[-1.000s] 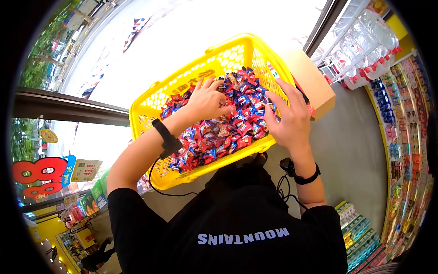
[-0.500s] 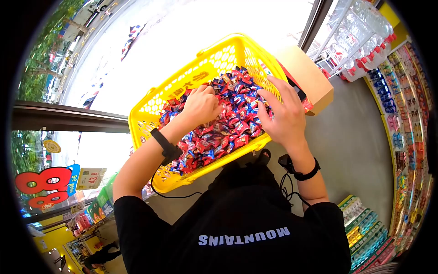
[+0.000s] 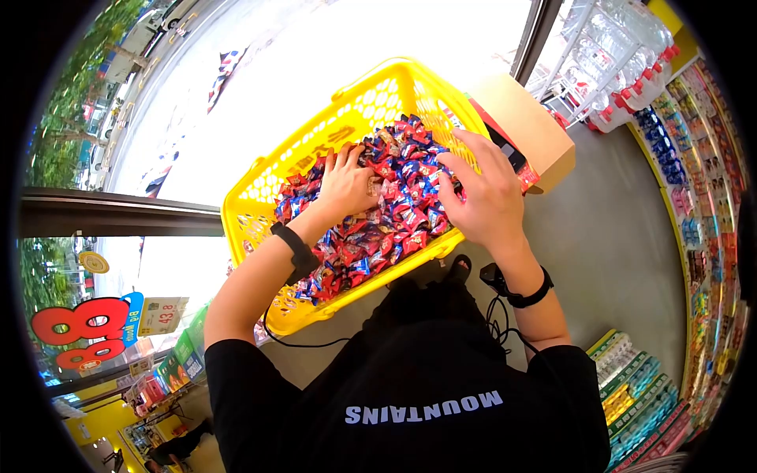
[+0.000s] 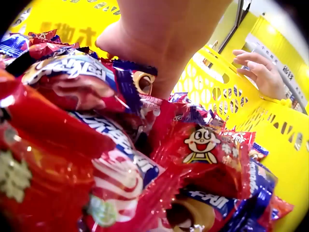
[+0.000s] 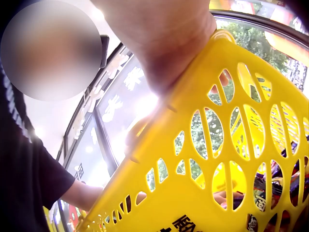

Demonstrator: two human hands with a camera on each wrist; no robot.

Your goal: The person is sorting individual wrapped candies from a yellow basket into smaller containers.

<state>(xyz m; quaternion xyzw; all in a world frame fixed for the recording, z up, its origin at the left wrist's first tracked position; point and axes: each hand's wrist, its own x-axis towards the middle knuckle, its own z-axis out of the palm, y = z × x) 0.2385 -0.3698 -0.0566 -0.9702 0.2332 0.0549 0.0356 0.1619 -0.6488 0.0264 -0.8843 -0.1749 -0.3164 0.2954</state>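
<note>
A yellow plastic shopping basket (image 3: 315, 311) is heaped with small wrapped candies (image 3: 410, 197) in red and blue wrappers. My left hand (image 3: 347, 185) rests on the heap near its middle, fingers spread and pointing toward the far side. In the left wrist view the fingertips of this hand (image 4: 149, 48) are hidden behind the candies. My right hand (image 3: 489, 193) is at the basket's right rim, its fingers spread and reaching inward over the side. The right wrist view shows the basket's perforated wall (image 5: 178, 193) right beside that wrist.
An open cardboard box (image 3: 536, 130) stands just right of the basket. Large bottled water (image 3: 623, 63) stands at the upper right, and stocked shelves (image 3: 714, 236) line the right side. A bright window lies beyond the basket. Price signs (image 3: 162, 315) hang at the left.
My left hand dipped into the candies with its fingers curled, then spread them on the heap. The right hand stays at the rim. The basket shifts slightly left in the head view.
</note>
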